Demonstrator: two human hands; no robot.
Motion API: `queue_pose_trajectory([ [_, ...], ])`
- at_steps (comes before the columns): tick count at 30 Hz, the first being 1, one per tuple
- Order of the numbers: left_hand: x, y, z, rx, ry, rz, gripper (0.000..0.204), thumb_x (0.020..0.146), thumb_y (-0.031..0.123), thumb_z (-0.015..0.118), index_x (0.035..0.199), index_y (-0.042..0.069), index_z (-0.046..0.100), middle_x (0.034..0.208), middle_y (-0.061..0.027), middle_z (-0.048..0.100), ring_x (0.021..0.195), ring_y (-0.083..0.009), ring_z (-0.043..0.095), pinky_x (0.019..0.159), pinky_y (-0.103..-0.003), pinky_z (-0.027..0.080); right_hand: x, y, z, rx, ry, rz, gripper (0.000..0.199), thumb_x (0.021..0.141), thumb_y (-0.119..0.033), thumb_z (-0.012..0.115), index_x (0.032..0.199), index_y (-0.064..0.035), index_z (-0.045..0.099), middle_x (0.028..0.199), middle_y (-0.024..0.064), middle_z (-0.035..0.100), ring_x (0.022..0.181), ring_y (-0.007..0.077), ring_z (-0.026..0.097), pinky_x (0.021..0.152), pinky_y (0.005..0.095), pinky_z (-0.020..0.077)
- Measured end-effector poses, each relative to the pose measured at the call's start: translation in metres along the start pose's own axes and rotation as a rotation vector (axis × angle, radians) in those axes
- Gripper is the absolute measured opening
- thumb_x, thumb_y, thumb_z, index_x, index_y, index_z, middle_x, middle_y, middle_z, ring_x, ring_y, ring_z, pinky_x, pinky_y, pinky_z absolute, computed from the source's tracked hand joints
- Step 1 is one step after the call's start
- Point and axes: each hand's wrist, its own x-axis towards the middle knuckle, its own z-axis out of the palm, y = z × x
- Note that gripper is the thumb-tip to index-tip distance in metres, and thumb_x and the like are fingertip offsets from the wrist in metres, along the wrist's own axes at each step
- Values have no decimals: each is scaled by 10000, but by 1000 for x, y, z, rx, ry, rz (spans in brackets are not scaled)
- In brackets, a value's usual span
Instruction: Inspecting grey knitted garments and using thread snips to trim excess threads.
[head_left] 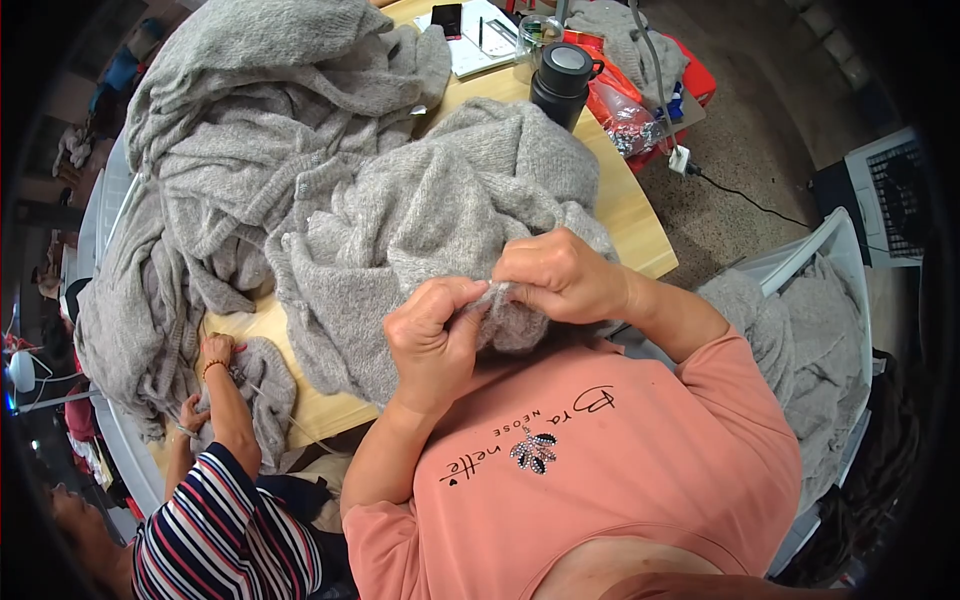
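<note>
A grey knitted garment (440, 210) lies bunched on the table in front of me, its near edge drawn up toward my chest. My left hand (435, 335) pinches a fold of that edge between thumb and curled fingers. Close beside it, my right hand (560, 275) grips the same bit of knit, fingers bent and fingertips almost meeting the left ones. Whether a needle or thread is between the fingertips is too small to make out.
More grey knitwear (260, 90) is heaped at the far left. A black flask (562, 85), a glass jar (537, 40) and papers (475, 45) stand at the back. At left, a co-worker in a striped sleeve (225, 520) handles grey knit. A plastic bin (855, 290) holds knitwear at right.
</note>
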Motion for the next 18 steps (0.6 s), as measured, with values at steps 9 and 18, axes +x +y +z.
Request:
queue_pose_trajectory([
  [9, -4, -4, 13, 418, 187, 514, 187, 639, -83, 583, 811, -9, 571, 703, -125, 572, 556, -227, 545, 469, -291, 443, -1, -8, 25, -423, 420, -154, 134, 609, -13, 566, 633, -51, 440, 555, 73, 419, 484, 249, 489, 425, 344, 392],
  [18, 1, 2, 5, 330, 271, 616, 201, 642, -81, 580, 836, -28, 562, 694, -133, 562, 528, -229, 535, 449, -285, 440, 3, -17, 14, -44, 377, -197, 197, 538, 31, 550, 729, -7, 523, 573, 87, 454, 461, 255, 457, 414, 334, 352],
])
